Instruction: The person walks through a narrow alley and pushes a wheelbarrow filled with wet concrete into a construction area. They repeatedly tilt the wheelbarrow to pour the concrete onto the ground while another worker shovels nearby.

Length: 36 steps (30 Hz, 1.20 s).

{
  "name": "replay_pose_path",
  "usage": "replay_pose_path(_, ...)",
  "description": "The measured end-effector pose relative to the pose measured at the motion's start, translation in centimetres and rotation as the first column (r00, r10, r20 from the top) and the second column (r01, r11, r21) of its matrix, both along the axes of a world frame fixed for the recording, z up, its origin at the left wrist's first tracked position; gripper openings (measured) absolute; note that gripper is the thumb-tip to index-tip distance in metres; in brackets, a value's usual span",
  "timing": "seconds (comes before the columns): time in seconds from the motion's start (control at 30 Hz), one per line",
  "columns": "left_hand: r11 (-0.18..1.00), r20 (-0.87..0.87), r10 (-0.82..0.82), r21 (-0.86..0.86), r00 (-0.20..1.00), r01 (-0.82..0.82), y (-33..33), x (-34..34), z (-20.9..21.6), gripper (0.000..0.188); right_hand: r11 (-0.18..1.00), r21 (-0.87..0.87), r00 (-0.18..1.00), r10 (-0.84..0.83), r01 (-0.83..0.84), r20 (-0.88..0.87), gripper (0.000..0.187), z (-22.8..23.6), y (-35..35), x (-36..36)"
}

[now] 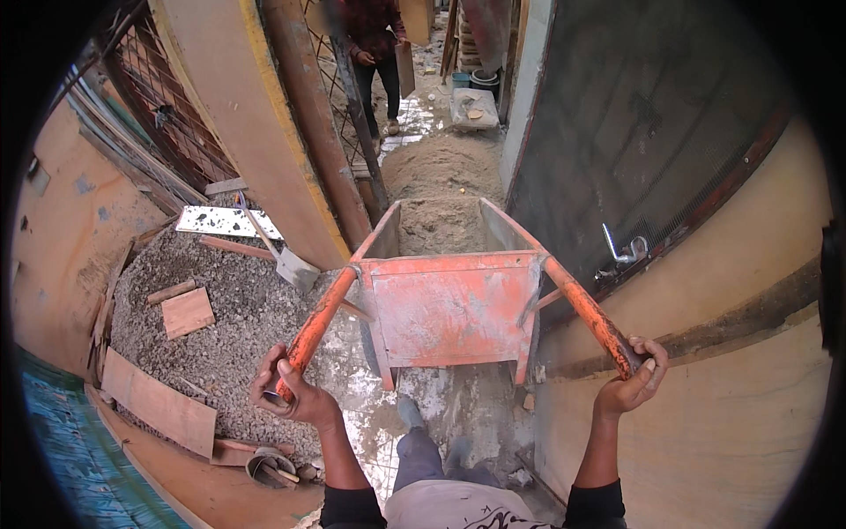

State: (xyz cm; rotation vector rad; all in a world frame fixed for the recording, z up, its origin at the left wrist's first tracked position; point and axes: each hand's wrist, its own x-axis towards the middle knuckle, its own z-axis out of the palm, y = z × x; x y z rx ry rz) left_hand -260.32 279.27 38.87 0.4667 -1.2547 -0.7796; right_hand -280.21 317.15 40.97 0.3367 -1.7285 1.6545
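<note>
Hands grip an orange wheelbarrow (pixel 454 304) just ahead of my feet: my left hand (pixel 286 392) is closed around its left handle (pixel 317 322), my right hand (pixel 633 379) closed around its right handle (pixel 595 322). Its tray is tipped forward toward a heap of sand (pixel 441 189). A gravel pile (pixel 225 317) with a shovel (pixel 286 260) lies to my left. Another person (pixel 374 53) stands beyond the sand.

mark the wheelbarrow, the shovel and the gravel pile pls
wheelbarrow (pixel 454 313): head view, on the tub's orange rear wall.
shovel (pixel 296 269): head view, on the grey blade.
gravel pile (pixel 238 322): head view, on bare gravel right of the small board.
</note>
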Motion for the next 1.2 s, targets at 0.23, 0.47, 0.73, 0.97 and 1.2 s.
replay_pose_path(0.23, 0.992, -0.004, -0.111, 0.053, 0.994, 0.111, 0.2, 0.3, -0.2, 0.023, 0.952, -0.165, 0.958, 0.273, -0.257, 0.084, 0.047, 2.2, 0.1, 0.2)
replay_pose_path(0.47, 0.985, -0.046, -0.107, 0.131, 0.993, 0.112, 1.2, 1.9, -0.7, 0.026, 0.888, -0.325, 0.929, 0.364, -0.324, 0.068, 0.069, 2.1, -0.7, 1.5)
replay_pose_path(0.73, 0.871, -0.029, -0.453, 0.201, 0.891, 0.449, -1.2, 1.2, 1.7, 0.028, 0.89, -0.332, 0.936, 0.348, -0.313, 0.049, 0.055, 3.1, -0.2, -1.3)
replay_pose_path(0.97, 0.867, 0.089, -0.479, 0.206, 0.873, 0.454, 2.4, 4.8, 1.0, 0.029, 0.942, -0.219, 0.947, 0.289, -0.255, 0.143, 0.046, 2.7, 3.2, 0.8)
replay_pose_path(1.2, 0.9, 0.016, -0.414, 0.157, 0.91, 0.407, 1.2, 2.8, -0.6, 0.027, 0.931, -0.257, 0.949, 0.295, -0.258, 0.115, 0.038, 1.3, 3.0, -0.1)
